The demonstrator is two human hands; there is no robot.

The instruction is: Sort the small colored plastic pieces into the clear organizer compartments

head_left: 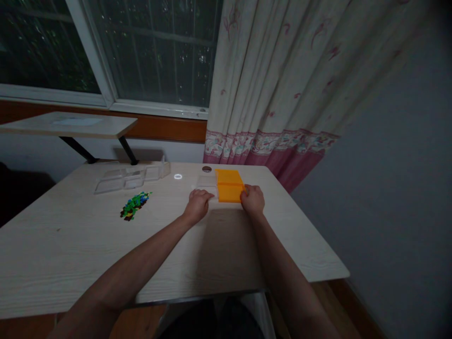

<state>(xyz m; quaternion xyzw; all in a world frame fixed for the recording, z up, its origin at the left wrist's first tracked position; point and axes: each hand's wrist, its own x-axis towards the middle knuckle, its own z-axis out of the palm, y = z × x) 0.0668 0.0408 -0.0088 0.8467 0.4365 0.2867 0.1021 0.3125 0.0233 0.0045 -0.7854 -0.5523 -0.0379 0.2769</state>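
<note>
While both hands sit at orange plastic case [229, 187], toward far right corner of table [70, 245]: right hand [253, 198] closed, pinching case's near right corner; left hand [197, 203] curled on clear lid [205, 181] touching case's left side, grip unclear. Likely light, stiff, slick plastic; best held by side edges.

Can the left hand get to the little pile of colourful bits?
Probably yes. The left hand sits beside the flat orange plastic box, and only bare pale wooden table lies between it and the pile of green, blue and dark pieces.
</note>
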